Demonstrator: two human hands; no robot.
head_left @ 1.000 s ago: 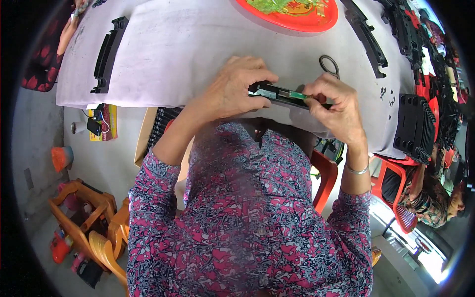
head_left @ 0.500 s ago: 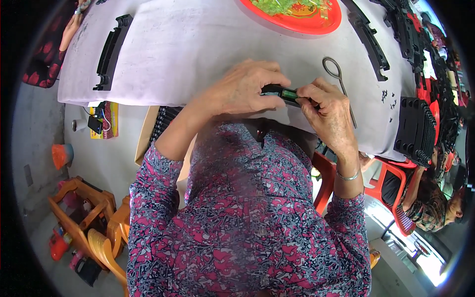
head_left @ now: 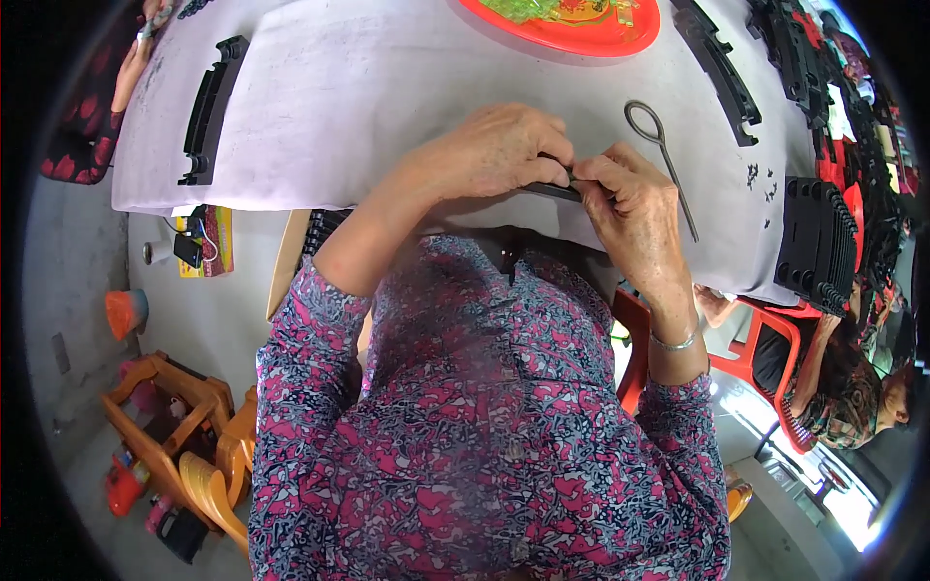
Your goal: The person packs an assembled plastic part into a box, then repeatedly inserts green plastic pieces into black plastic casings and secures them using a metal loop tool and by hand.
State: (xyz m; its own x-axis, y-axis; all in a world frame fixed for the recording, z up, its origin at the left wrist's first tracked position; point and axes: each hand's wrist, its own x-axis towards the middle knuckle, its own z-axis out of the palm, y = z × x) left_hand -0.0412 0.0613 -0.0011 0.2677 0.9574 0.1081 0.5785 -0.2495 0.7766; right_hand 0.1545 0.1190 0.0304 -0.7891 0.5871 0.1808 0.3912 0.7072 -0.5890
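Near the front edge of the cloth-covered table, a narrow black plastic strip [head_left: 554,189] lies between my hands, mostly covered by fingers. My left hand [head_left: 499,153] is closed on it, thumb and fingers pinching close to its middle. My right hand [head_left: 635,198] is closed too, thumb and forefinger pressed together at the strip, almost touching the left fingertips. Any small piece between the fingertips is hidden. A metal rod with a looped end [head_left: 662,145] rests on the cloth just right of my right hand.
A red tray [head_left: 591,44] with green translucent pieces stands at the far side. Long black plastic parts [head_left: 211,116] lie left, and another [head_left: 719,73] right. Ridged black parts are stacked [head_left: 817,242] at the right edge, near tiny black bits [head_left: 753,174]. Other people sit at both sides.
My left fingers have closed in toward my right fingertips, and the green piece seen on the black strip before is now covered. The view has shifted slightly.
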